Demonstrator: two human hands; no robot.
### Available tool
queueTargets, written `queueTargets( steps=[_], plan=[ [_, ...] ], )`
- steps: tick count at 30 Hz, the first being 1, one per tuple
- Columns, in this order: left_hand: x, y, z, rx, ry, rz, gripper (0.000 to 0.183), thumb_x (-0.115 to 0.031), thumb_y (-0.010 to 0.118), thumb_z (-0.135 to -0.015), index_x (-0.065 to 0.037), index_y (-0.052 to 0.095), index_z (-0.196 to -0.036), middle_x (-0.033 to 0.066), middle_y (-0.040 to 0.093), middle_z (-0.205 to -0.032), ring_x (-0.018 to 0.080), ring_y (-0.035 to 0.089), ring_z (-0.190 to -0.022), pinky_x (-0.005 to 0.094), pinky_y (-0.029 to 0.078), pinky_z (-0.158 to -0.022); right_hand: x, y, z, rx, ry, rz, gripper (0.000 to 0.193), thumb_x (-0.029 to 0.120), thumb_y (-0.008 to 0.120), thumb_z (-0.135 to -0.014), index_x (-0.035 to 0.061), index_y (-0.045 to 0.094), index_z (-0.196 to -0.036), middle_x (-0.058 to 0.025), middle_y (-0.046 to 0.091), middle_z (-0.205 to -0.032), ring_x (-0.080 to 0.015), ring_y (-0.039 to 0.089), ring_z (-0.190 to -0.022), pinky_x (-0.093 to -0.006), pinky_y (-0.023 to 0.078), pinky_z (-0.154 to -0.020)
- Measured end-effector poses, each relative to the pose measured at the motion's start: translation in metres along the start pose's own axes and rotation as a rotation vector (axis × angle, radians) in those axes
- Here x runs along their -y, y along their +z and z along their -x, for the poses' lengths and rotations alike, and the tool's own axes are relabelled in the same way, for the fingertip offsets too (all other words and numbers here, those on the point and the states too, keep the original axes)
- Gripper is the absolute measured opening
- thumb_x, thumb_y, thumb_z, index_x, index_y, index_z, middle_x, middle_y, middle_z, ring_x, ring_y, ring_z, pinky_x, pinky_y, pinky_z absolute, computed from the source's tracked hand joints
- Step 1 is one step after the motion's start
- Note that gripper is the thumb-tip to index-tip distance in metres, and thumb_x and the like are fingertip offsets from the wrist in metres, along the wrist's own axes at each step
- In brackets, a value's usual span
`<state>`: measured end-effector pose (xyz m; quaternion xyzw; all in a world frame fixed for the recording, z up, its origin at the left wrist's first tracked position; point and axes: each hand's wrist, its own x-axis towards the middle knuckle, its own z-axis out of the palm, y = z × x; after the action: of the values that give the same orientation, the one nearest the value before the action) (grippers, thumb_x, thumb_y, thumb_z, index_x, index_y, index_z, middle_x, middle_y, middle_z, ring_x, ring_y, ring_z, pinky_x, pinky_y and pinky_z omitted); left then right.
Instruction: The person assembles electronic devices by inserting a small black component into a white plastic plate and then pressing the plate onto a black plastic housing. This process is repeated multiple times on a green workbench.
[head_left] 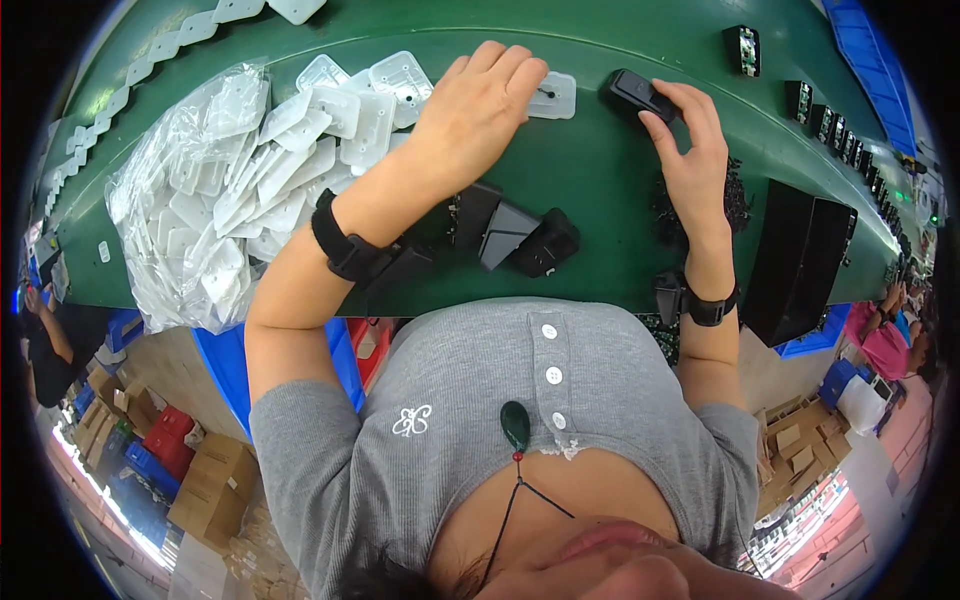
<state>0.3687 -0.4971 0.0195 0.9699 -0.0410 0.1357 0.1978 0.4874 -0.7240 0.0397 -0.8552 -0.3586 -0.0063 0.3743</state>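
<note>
My right hand (690,140) grips a small black plastic case (630,88) between thumb and fingers, over the green tabletop. To its left, my left hand (483,108) is closed, its fingers curled down and the fingertips hidden. A white rounded plastic plate (562,97) with a small dark piece on it lies partly behind that hand; whether the fingers grip it is not visible. More white plates (370,125) lie loose beside my left wrist, spilling from a clear plastic bag (165,215). Several black cases (545,243) rest between my forearms.
A heap of small dark parts (738,200) lies by my right wrist. Beside it stands a black box (797,260). A row of black cases with circuit boards (825,125) runs along the right, near a blue tray (870,60). White plates (165,45) line the far left.
</note>
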Motion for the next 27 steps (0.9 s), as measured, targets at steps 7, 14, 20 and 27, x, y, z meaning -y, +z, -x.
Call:
queueTargets(
  steps=[7,14,20,27],
  plan=[
    [0.014,-0.006,0.011,-0.117,0.08,0.294,0.05,0.0,0.064,-0.078,-0.008,0.053,-0.126,0.0086,0.058,-0.127,0.029,0.055,-0.115,0.0381,0.045,-0.093,0.037,0.018,-0.007,0.086,-0.208,-0.059,0.036,0.007,0.072,-0.081,0.0059,0.065,-0.117,-0.0112,0.062,-0.111,-0.0266,0.061,-0.099,-0.0331,0.049,-0.086],
    [0.025,-0.006,0.025,-0.081,0.112,0.243,0.05,0.006,0.049,-0.082,-0.01,0.058,-0.129,0.0063,0.057,-0.135,0.0239,0.054,-0.123,0.0379,0.042,-0.102,0.046,0.047,-0.014,0.142,-0.356,-0.013,0.038,0.004,0.072,-0.079,0.006,0.065,-0.116,-0.0113,0.061,-0.109,-0.0268,0.061,-0.097,-0.0333,0.051,-0.08],
    [0.029,-0.005,0.027,-0.049,0.106,0.17,0.053,0.006,0.05,-0.08,-0.011,0.058,-0.13,0.0017,0.055,-0.138,0.0207,0.053,-0.126,0.0386,0.041,-0.102,0.04,0.056,-0.012,0.112,-0.447,0.084,0.04,0.005,0.073,-0.076,0.0073,0.066,-0.115,-0.0095,0.061,-0.108,-0.0274,0.06,-0.096,-0.0346,0.052,-0.079],
    [0.028,-0.007,0.027,-0.014,0.149,0.05,0.054,0.003,0.054,-0.082,-0.013,0.056,-0.133,0.0012,0.053,-0.141,0.0198,0.051,-0.129,0.0375,0.041,-0.103,0.033,0.062,-0.008,0.059,-0.485,0.116,0.043,0.003,0.074,-0.074,0.0068,0.067,-0.116,-0.0116,0.062,-0.108,-0.0289,0.061,-0.098,-0.0354,0.052,-0.08]
  ],
)
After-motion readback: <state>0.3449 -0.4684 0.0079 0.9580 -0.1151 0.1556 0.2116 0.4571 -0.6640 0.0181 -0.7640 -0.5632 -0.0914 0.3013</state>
